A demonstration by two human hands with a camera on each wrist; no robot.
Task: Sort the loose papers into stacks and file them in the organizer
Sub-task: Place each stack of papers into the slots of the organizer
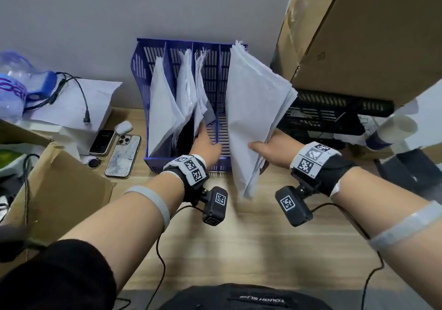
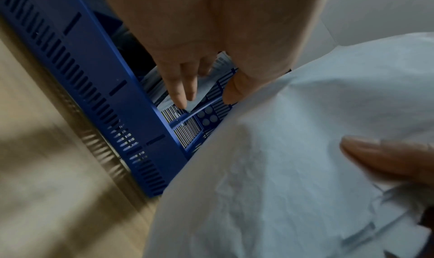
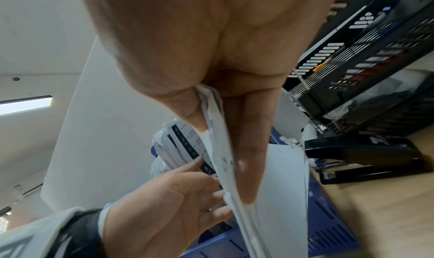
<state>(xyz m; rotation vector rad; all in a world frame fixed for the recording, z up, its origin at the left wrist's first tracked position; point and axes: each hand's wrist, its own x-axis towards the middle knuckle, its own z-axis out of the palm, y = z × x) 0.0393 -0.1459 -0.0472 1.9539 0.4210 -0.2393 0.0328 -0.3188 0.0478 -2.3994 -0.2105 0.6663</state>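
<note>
While the right hand [image 1: 267, 150] pinches a thick paper stack [image 1: 253, 109] upright over the blue organizer [image 1: 153, 54]

The left hand [image 1: 207, 146], fingers straight, reaches into a slot against filed papers [image 1: 165, 109] (three slots filled).

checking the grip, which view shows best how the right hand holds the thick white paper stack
The right wrist view: the right hand pinches the thick white paper stack between thumb and fingers. The head view shows the whole stack; the left wrist view only the thumb on its face.
</note>
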